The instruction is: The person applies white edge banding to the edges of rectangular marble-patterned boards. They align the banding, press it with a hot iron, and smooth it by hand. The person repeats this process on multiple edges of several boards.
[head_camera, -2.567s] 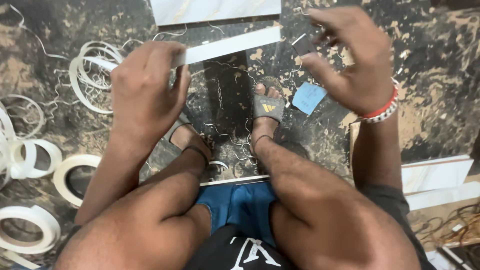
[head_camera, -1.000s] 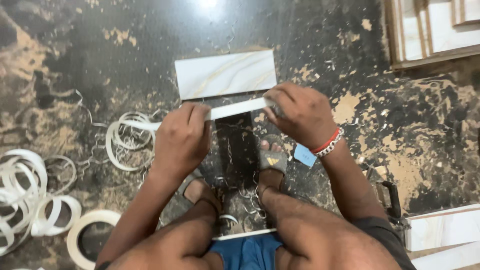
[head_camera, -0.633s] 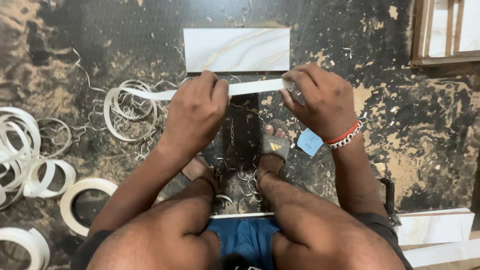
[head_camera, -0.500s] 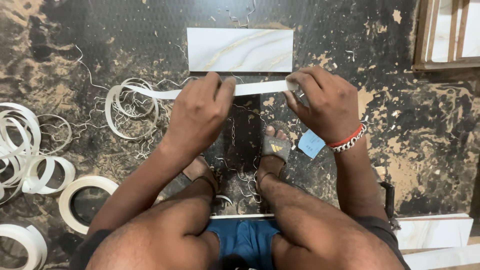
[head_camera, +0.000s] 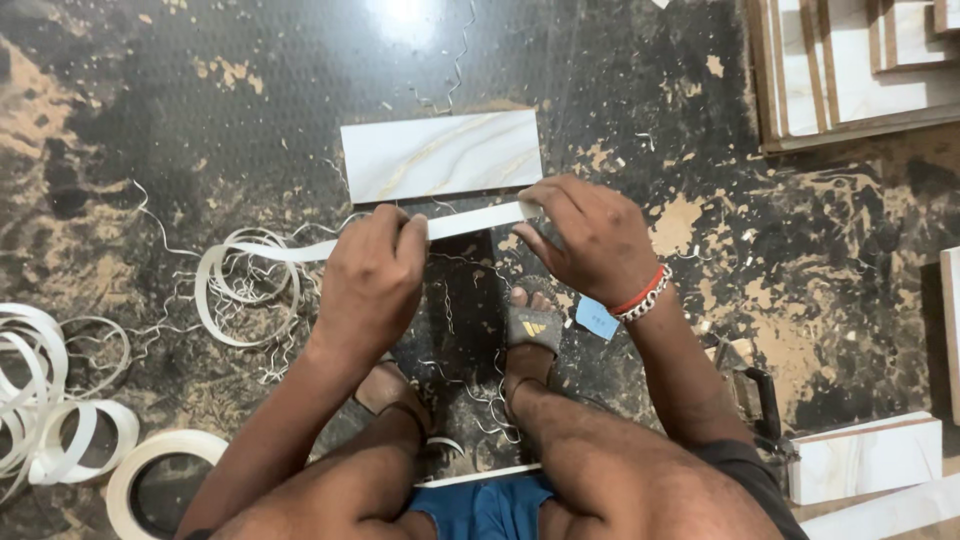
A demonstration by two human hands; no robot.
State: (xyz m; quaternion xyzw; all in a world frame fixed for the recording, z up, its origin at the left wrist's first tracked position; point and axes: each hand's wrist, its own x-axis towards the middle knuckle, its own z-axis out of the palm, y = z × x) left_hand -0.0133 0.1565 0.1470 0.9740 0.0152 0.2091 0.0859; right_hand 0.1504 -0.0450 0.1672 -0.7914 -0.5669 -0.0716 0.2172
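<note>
I squat over a dark board (head_camera: 465, 310) that stands on edge between my feet. A white edge-band strip (head_camera: 470, 221) lies along its top edge. My left hand (head_camera: 372, 280) presses down on the strip near the board's left end. My right hand (head_camera: 590, 238) grips the strip's right end with the fingers curled over it. The strip's loose tail (head_camera: 250, 275) trails left into a coil on the floor. A white marbled panel (head_camera: 442, 155) lies flat just beyond my hands.
Rolls and loose loops of white banding (head_camera: 60, 400) lie at the left, a full roll (head_camera: 155, 480) at bottom left. Stacked marbled panels (head_camera: 860, 70) sit at top right, more pieces (head_camera: 865, 455) at bottom right beside a black tool (head_camera: 765, 400). Shavings litter the floor.
The view has shifted a little, and my hands have stayed on the strip along the board's top edge. 2.6 s ago they were held higher, nearer the camera.
</note>
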